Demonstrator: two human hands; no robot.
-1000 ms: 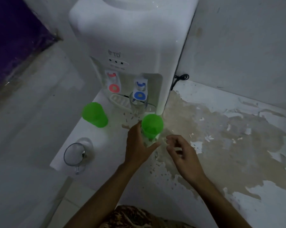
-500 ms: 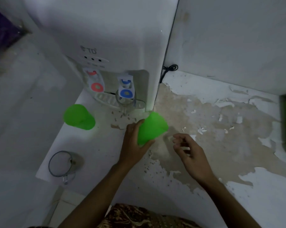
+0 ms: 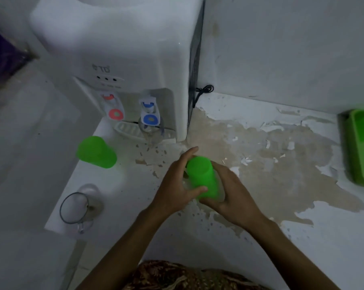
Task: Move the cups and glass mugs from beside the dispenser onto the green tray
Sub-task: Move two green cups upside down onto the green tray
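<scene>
Black cord [image 3: 203,92] by wall behind counter; peeling, stained countertop [image 3: 260,164]; patterned cloth [image 3: 176,277] at bottom edge.

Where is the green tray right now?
In the head view, the green tray sits at the far right edge of the counter against the wall, well away from the water dispenser on the left.

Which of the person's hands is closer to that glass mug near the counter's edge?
Left. The left hand is on the side toward the glass mug; the right hand is beyond it.
</scene>
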